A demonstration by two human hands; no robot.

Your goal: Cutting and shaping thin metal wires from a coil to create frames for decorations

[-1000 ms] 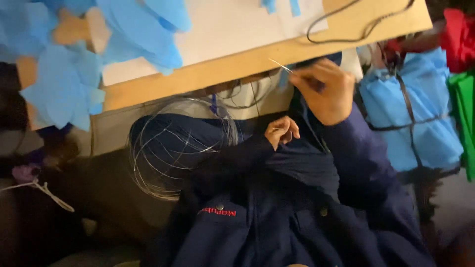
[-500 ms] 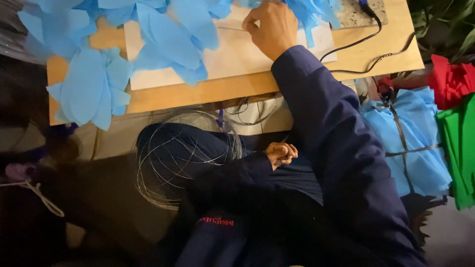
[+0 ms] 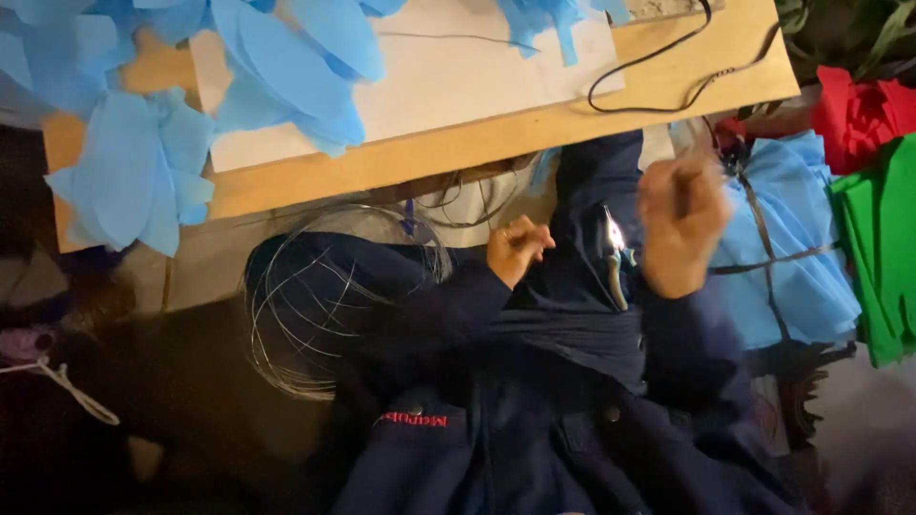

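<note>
Head view, looking down: the left hand (image 3: 515, 250) sits near the middle of the frame, over the dark blue jacket (image 3: 534, 401), its fingers curled shut as if pinching something thin; what it pinches is too fine to make out. Just left of it, a loose coil of thin wire (image 3: 315, 305) lies over the lap and sleeve, its loops spreading toward the lower left. The right hand (image 3: 679, 224) is right of centre and blurred, raised in front of a bundle of light blue tissue paper (image 3: 801, 257) tied with dark string; I cannot tell whether its fingers are open or closed. Across the top of the frame lies a wooden board (image 3: 496, 143) bearing a white sheet (image 3: 458, 86), blue paper cut-outs (image 3: 286, 67) and a black cable (image 3: 668, 67). Red paper (image 3: 859, 110) and green paper (image 3: 883, 248) lie at the right edge.
</note>
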